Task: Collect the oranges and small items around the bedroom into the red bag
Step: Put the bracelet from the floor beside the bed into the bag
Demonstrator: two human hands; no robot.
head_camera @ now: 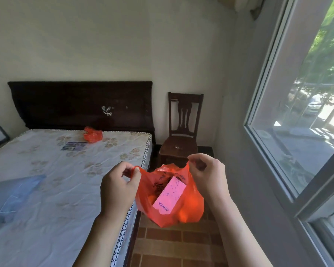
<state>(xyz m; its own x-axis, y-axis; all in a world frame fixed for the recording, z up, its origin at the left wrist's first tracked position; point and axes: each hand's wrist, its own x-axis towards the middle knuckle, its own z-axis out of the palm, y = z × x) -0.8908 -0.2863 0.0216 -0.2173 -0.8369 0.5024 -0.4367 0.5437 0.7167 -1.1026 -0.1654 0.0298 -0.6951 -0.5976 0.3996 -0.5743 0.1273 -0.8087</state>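
Note:
A red plastic bag hangs in the air beside the bed, held wide by its two handles. My left hand pinches the left handle and my right hand pinches the right one. Inside stands a pink box with blue lettering, leaning among oranges that show through the thin plastic. A second, crumpled red bag lies on the mattress near the headboard.
The bare mattress fills the left, with a blue plastic sheet and a small blue card on it. A dark wooden chair stands in the corner with a small object on its seat. A window lines the right wall; tiled floor lies below.

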